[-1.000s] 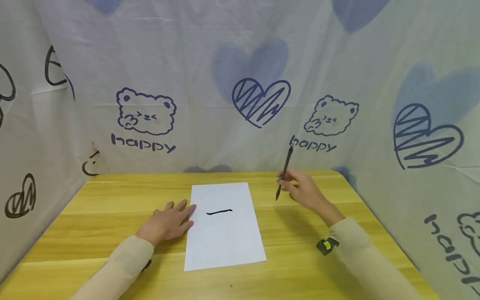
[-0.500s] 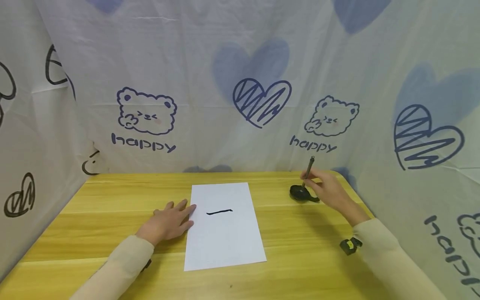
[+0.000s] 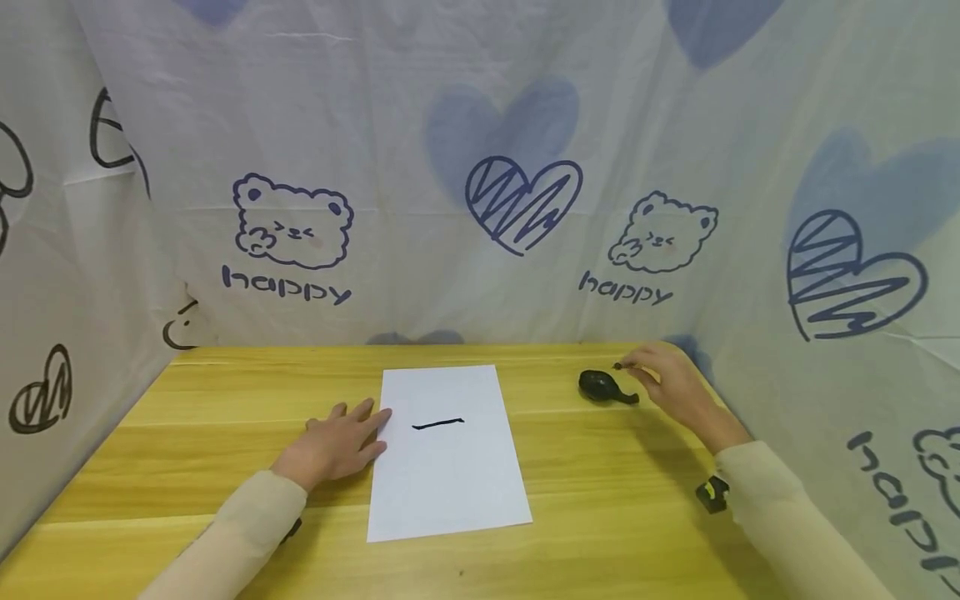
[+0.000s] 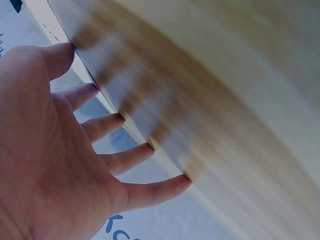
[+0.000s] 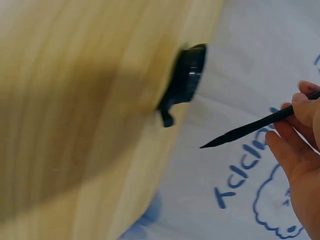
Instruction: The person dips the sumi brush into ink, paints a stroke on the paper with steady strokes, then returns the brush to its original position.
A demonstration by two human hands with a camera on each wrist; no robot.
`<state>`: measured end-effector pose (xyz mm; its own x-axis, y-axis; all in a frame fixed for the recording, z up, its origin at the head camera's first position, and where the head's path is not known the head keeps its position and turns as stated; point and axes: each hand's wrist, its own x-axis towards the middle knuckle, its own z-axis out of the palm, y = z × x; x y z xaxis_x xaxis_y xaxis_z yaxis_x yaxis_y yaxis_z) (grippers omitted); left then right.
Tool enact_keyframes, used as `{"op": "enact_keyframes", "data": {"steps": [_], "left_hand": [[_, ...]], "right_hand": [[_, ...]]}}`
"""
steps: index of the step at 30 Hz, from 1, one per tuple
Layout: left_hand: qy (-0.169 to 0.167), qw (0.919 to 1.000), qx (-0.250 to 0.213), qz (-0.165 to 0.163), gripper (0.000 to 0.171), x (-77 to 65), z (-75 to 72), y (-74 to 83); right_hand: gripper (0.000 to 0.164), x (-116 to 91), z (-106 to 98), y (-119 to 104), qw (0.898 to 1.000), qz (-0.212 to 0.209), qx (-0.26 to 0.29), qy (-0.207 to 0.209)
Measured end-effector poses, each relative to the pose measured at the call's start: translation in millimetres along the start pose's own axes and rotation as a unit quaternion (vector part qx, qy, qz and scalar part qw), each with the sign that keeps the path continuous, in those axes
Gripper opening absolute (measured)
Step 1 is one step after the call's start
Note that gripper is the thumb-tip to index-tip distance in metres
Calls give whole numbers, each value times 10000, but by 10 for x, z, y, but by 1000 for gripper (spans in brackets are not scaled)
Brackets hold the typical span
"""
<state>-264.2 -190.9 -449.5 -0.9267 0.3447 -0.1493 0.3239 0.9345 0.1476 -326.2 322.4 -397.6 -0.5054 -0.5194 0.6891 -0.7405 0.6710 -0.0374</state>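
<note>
In the head view my left hand (image 3: 330, 450) lies with fingers spread at the left edge of a white paper sheet (image 3: 450, 492). Its fingertips (image 4: 184, 179) press on the tabletop and the sheet's edge. A single black brush stroke (image 3: 438, 424) crosses the upper part of the sheet. Farther right, my right hand (image 3: 663, 379) pinches a dark writing brush (image 5: 252, 126) between thumb and fingers. The brush's pointed tip shows in the right wrist view; from the head only a short dark end appears. Just left of that hand sits a small black inkstone (image 3: 597, 385) with a curved tail.
The yellow wood-grain table (image 3: 225, 400) ends at the back against a white cloth (image 3: 405, 250) printed with hearts and bears. More of this cloth hangs along both sides. A black wrist device (image 3: 712, 494) is strapped at the right sleeve.
My right hand has moved right with the brush, from beside the paper to the inkstone, then slightly beyond it. The brush has swung from upright to pointing away. The left hand stays still.
</note>
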Motion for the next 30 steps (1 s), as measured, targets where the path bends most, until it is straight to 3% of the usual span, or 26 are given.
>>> {"op": "enact_keyframes", "data": {"steps": [7, 15, 20, 24, 30], "left_hand": [[-9, 10000, 11, -34, 60, -2, -7, 7], [7, 10000, 16, -10, 60, -16, -33, 16], [-29, 10000, 1, -23, 59, -19, -14, 13], [-21, 10000, 17, -5, 60, -19, -3, 10], [19, 10000, 38, -2, 60, -22, -12, 8]], "right_hand": [[30, -160, 117, 80, 9974, -493, -71, -516], [40, -268, 229, 205, 9903, -1261, 86, -581], [37, -356, 307, 278, 9816, -1734, -74, -798], [31, -436, 304, 215, 9818, -1581, -117, -1048], [24, -518, 292, 133, 9831, -958, -248, -1537]]}}
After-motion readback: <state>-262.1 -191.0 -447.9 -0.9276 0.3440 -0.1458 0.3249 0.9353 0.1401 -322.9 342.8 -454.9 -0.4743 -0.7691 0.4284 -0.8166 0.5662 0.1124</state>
